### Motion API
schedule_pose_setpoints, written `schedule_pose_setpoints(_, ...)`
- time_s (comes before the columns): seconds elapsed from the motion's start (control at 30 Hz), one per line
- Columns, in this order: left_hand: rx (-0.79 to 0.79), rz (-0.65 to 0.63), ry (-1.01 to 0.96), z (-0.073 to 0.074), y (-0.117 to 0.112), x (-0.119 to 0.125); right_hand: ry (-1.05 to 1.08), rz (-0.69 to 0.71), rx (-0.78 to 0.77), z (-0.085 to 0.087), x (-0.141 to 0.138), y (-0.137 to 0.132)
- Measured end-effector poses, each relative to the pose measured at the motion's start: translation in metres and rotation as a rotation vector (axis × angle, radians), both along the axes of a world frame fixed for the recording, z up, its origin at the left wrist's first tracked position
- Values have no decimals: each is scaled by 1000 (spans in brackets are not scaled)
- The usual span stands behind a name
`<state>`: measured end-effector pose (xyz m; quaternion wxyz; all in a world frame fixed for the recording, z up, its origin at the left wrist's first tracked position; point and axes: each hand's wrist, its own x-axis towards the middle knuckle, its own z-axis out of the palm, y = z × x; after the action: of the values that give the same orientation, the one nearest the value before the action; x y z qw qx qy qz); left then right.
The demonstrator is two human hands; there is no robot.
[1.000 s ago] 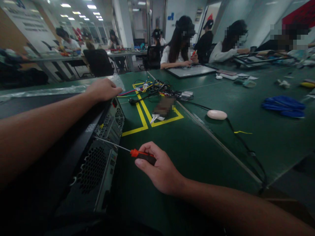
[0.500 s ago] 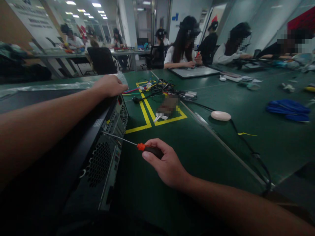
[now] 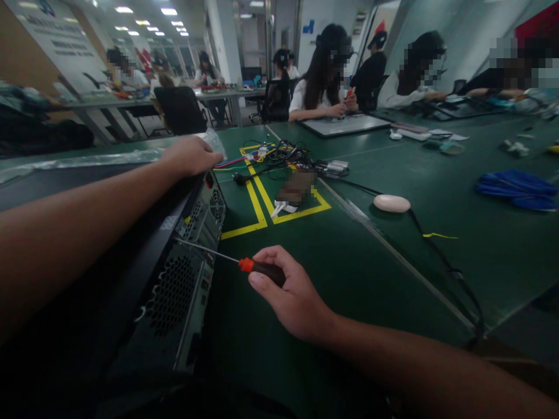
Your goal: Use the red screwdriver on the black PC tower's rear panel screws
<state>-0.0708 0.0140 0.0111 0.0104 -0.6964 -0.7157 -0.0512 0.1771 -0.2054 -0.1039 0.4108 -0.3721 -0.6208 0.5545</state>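
Observation:
A black computer case [image 3: 98, 174] lies on the left, its metal back panel with round vents facing right. My left hand [image 3: 191, 156] is closed over the case's far upper corner, its fingertips partly hidden. In my right hand [image 3: 297, 294] is a screwdriver [image 3: 266, 271] with an orange and black handle, gripped between thumb and curled fingers. Its long thin shaft reaches left to the upper edge of the back panel. The tip appears to touch there, though the exact contact is too small to make out.
Beyond the case, tangled cables [image 3: 288, 154] and a blurred-out flat object [image 3: 297, 189] lie by yellow tape marks. A pale oval piece [image 3: 392, 203] sits on a black cord to the right. Farther off are blue cloth [image 3: 517, 189] and a co-worker [image 3: 325, 81] at a flat panel [image 3: 347, 125].
The screwdriver and my right hand have shifted very slightly left, along with a small drift of the view. Both grips stay the same. Across the table, the co-worker's hands have come closer together.

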Motion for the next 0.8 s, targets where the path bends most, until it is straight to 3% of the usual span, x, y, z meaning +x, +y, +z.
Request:
schedule_pose_setpoints(0.43,21,-5,48,0,-6,-1,-48,-51,39,10,4,-1)
schedule_pose_setpoints(0.8,27,14,92,2,-13,2,-27,43,28,9,3,-2)
